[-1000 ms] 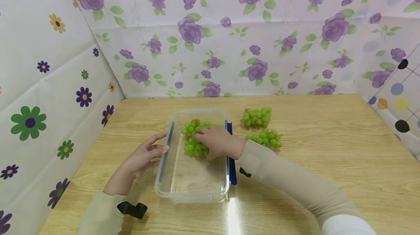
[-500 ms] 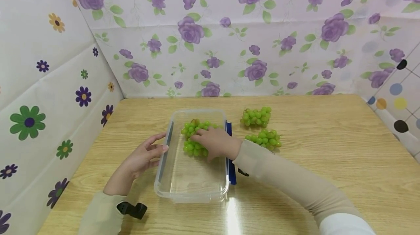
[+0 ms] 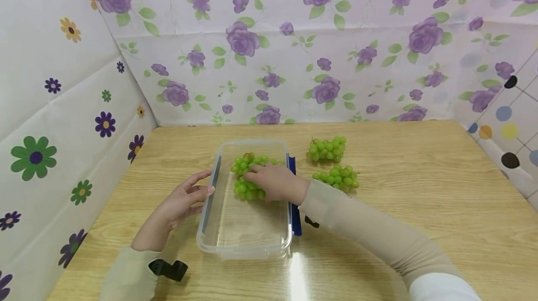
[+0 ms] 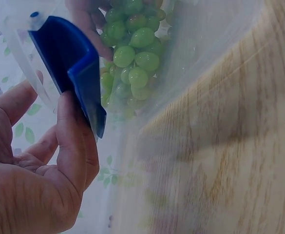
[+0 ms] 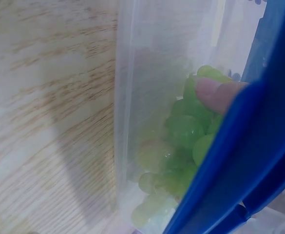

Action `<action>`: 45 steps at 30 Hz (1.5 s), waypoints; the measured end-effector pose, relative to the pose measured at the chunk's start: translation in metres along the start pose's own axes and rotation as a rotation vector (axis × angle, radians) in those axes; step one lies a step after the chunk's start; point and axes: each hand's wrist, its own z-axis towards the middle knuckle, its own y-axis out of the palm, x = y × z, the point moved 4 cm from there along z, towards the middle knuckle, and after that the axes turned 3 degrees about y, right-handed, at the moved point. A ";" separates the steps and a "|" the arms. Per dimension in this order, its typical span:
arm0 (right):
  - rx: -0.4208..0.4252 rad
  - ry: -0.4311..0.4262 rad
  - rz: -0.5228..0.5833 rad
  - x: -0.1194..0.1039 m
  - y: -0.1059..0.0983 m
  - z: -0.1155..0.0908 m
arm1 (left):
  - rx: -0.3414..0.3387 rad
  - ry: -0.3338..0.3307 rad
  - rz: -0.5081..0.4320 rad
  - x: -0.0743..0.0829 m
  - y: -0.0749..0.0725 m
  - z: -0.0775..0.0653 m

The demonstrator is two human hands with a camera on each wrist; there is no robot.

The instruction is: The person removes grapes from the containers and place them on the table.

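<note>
In the head view, a clear plastic food container (image 3: 241, 250) stands on the table with green grapes (image 3: 245, 190) in its back half. My right hand (image 3: 277, 182) reaches over the right wall and grips a bunch among these grapes; its fingers partly hide them. The right wrist view shows a fingertip (image 5: 215, 92) against the grapes (image 5: 183, 129) inside the container. My left hand (image 3: 182, 204) touches the container's left wall from outside with thumb and fingers. Up close in the left wrist view, its fingers meet the blue side latch (image 4: 66, 51), which hangs unfastened.
Right of the container, two more bunches lie on the wooden table: one at the back (image 3: 327, 149), one nearer (image 3: 338, 178). A blue latch flap (image 3: 296, 219) sticks out along the right wall. Floral sheeting (image 3: 294, 72) rises behind the table.
My right thumb has drawn in toward the other fingers at the grapes. The left hand and the container keep their places; the head view has shifted very slightly.
</note>
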 end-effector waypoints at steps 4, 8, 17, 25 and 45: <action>0.014 -0.007 0.012 0.000 0.001 0.000 | -0.001 0.004 -0.004 0.000 0.000 0.000; 0.020 -0.011 0.042 0.000 0.000 0.000 | -0.002 0.005 -0.009 0.000 0.000 0.000; 0.018 0.005 0.126 0.001 -0.002 -0.003 | 0.002 -0.002 -0.009 -0.001 0.000 0.000; 0.005 0.029 0.203 0.000 -0.004 -0.005 | 0.007 -0.007 -0.008 -0.003 0.000 0.001; 0.028 0.036 0.378 0.004 -0.006 -0.007 | 0.000 0.003 -0.019 -0.002 -0.001 0.001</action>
